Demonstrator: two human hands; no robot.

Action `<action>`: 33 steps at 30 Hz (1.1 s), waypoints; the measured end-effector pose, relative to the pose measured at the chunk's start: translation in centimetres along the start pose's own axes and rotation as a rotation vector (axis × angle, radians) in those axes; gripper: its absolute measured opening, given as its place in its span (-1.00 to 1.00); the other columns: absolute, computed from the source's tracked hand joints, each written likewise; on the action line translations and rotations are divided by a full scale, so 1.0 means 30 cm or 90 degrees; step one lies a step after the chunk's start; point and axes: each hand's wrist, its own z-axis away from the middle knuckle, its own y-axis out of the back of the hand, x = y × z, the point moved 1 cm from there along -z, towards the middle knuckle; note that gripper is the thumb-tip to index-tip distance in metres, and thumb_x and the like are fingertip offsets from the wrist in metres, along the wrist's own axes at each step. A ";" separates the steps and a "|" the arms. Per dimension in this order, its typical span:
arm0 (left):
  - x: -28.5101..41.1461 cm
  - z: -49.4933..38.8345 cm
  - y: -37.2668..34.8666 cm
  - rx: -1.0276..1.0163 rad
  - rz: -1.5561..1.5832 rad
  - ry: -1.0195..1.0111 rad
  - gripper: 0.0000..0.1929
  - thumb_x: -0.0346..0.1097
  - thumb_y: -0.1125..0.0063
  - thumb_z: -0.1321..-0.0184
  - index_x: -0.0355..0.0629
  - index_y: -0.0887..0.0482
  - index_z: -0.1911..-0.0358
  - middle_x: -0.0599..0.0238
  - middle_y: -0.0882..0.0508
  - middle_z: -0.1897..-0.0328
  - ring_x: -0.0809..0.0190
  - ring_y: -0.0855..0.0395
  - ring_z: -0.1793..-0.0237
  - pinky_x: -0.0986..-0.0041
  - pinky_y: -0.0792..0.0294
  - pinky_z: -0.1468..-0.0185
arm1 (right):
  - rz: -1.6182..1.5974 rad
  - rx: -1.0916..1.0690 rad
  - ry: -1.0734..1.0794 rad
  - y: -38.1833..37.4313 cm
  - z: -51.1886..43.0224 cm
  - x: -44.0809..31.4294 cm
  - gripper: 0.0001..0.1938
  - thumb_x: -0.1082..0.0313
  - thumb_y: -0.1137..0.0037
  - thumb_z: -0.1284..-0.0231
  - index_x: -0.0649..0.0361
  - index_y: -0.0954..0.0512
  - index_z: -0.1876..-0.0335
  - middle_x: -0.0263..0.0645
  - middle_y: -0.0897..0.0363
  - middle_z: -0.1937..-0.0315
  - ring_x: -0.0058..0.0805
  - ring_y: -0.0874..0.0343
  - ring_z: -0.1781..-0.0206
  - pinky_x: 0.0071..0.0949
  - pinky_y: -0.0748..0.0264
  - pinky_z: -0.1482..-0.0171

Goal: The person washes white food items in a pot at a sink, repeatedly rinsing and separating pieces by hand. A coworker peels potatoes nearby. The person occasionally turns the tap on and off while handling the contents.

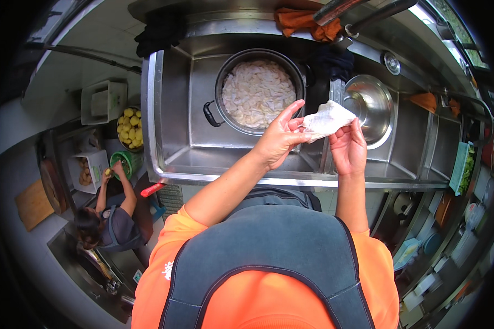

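Both of my hands hold up a pale, wet, flat piece of what looks like raw meat or skin (328, 120), stretched between them over the sink divider. My left hand (280, 137) grips its left end with thumb and fingers. My right hand (348, 148) pinches its right edge. Left of the piece, a dark metal pot (220, 88) stands in the left sink basin, filled with similar pale pieces (258, 92) in cloudy liquid. At the right, a shiny steel bowl (380, 96) sits in the adjoining basin, partly behind the piece.
The steel sink's front rim (288, 179) runs before me. Orange cloths (308, 24) and a dark cloth (333, 61) lie at the back. At the left, a co-worker (115, 226) holds a potato over a green bin (125, 162), near a container of peeled potatoes (130, 128). A green basket (461, 166) holds leafy greens.
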 end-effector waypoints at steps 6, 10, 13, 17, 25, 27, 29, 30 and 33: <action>-0.025 0.016 0.116 0.080 -0.122 0.089 -0.29 -0.53 -0.14 -0.21 -0.18 -0.15 -0.45 0.08 -0.60 -0.17 0.30 -0.62 0.01 0.48 -0.50 -0.06 | 0.250 0.128 0.213 0.104 -0.045 -0.221 -0.73 0.24 0.10 -0.52 0.25 -0.50 -0.08 -0.15 -0.64 -0.01 -0.30 -0.64 -0.08 -0.24 -0.60 -0.14; -0.062 0.059 0.229 0.143 -0.165 0.167 -0.51 -0.39 -0.13 -0.27 -0.17 -0.39 -0.28 0.21 -0.66 -0.09 0.36 -0.62 0.09 0.52 -0.46 0.00 | 1.305 0.377 0.128 0.137 -0.168 -0.349 -0.74 0.13 -0.04 -0.40 0.14 -0.56 0.05 -0.08 -0.68 0.29 -0.10 -0.71 0.14 -0.13 -0.58 0.13; -0.091 0.101 0.302 0.185 -0.160 0.181 -0.61 -0.37 -0.15 -0.27 -0.17 -0.48 -0.17 0.24 -0.68 -0.03 0.39 -0.62 0.12 0.54 -0.46 0.02 | 1.619 0.441 0.206 0.104 -0.223 -0.267 -0.75 0.08 -0.13 -0.28 0.08 -0.62 0.18 -0.03 -0.68 0.25 0.07 -0.66 0.15 -0.09 -0.57 0.12; -0.100 0.138 0.358 0.259 -0.127 0.188 -0.70 -0.36 -0.09 -0.32 -0.15 -0.51 -0.12 0.28 -0.69 0.03 0.41 -0.62 0.16 0.55 -0.47 0.05 | 1.258 -0.080 0.399 0.045 -0.342 0.082 -0.83 0.32 -0.22 -0.22 0.19 -0.63 0.15 -0.06 -0.67 0.22 -0.02 -0.65 0.16 -0.26 -0.55 0.08; -0.033 0.180 0.388 0.291 -0.156 0.121 -0.75 -0.34 -0.06 -0.35 -0.17 -0.54 -0.07 0.27 -0.70 0.06 0.41 -0.63 0.19 0.56 -0.47 0.05 | 1.506 -0.066 -0.102 0.261 -0.637 0.631 -0.73 0.29 -0.23 -0.11 0.19 -0.60 0.08 0.05 -0.64 0.03 0.05 -0.60 -0.05 -0.10 -0.51 -0.11; -0.022 0.189 0.409 0.305 -0.140 0.106 -0.75 -0.34 -0.05 -0.36 -0.17 -0.54 -0.06 0.27 -0.70 0.07 0.41 -0.63 0.19 0.55 -0.47 0.05 | 1.493 -0.119 -0.041 0.287 -0.633 0.638 -0.70 0.33 -0.24 -0.06 0.20 -0.59 0.06 0.00 -0.65 0.09 0.04 -0.62 0.03 -0.08 -0.54 -0.04; -0.022 0.194 0.433 0.322 -0.130 0.104 -0.76 -0.33 -0.06 -0.35 -0.17 -0.54 -0.05 0.28 -0.70 0.08 0.41 -0.63 0.20 0.55 -0.47 0.06 | 1.530 -0.097 0.138 0.288 -0.603 0.623 -0.71 0.34 -0.23 -0.05 0.18 -0.59 0.07 -0.04 -0.64 0.14 0.02 -0.63 0.09 -0.06 -0.55 0.01; -0.024 0.197 0.443 0.332 -0.126 0.104 -0.76 -0.33 -0.06 -0.35 -0.17 -0.54 -0.05 0.28 -0.71 0.08 0.41 -0.63 0.20 0.55 -0.47 0.06 | 1.510 -0.095 0.354 0.278 -0.583 0.611 -0.81 0.38 0.00 -0.20 0.17 -0.62 0.15 -0.07 -0.61 0.20 -0.03 -0.64 0.10 -0.07 -0.57 0.11; -0.036 0.195 0.454 0.329 -0.105 0.109 -0.77 -0.33 -0.06 -0.35 -0.16 -0.55 -0.04 0.28 -0.71 0.09 0.40 -0.64 0.20 0.56 -0.47 0.07 | 1.479 -0.231 0.257 0.264 -0.549 0.641 -0.83 0.37 -0.01 -0.19 0.18 -0.64 0.23 -0.05 -0.58 0.25 -0.04 -0.64 0.11 -0.07 -0.58 0.17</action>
